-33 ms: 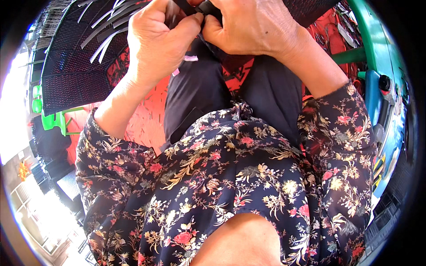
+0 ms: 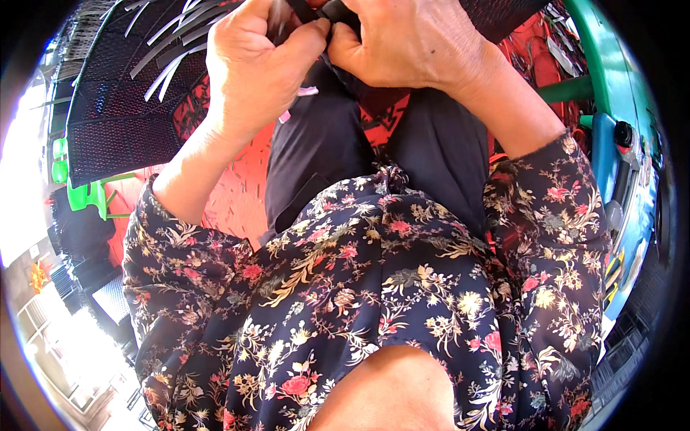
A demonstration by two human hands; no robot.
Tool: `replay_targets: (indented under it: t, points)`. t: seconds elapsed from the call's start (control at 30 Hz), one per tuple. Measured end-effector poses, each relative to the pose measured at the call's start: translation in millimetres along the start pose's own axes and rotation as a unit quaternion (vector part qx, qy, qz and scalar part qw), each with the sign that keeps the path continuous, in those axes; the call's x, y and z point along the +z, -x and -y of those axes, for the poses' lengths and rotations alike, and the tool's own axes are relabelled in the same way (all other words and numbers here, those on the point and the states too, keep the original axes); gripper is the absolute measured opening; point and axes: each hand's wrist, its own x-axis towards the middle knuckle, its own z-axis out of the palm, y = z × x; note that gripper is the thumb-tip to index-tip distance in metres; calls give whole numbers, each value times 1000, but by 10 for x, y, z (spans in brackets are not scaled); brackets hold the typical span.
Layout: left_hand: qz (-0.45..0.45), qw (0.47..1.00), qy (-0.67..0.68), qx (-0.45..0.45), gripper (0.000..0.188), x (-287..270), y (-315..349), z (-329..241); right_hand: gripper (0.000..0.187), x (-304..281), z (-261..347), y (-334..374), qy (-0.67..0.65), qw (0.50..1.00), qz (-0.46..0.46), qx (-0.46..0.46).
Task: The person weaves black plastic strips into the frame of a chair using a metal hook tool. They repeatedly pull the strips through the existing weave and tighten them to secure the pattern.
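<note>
At the top edge of the view, my left hand (image 2: 251, 65) and my right hand (image 2: 410, 50) meet, thumbs bent toward each other. Both are closed in a pinch on a black flat strip (image 2: 305, 10). Its far end and most of my fingertips are hidden or cut off by the picture's edge. Around and beyond my hands lies a large dark woven panel (image 2: 129, 122), with several loose grey-white strip ends (image 2: 172, 47) sticking out left of my left hand. A small pink-white scrap (image 2: 307, 91) shows just below my left thumb.
Red floor (image 2: 233, 194) strewn with dark scraps lies below my legs. To the right stands a green plastic chair or table (image 2: 593, 57), beside a blue surface (image 2: 636, 251) bearing tools. A bright green stool (image 2: 90, 195) is at the left.
</note>
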Motion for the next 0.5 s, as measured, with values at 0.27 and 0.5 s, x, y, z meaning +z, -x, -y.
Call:
replay_targets:
  t: [0.27, 0.5]
  points:
    - [46, 973, -226, 5, 6, 26, -149, -295, 29, 24, -213, 86, -55, 997, -32, -50]
    - [61, 977, -199, 53, 11, -80, -204, -215, 53, 228, -491, 146, -34, 988, -92, -116]
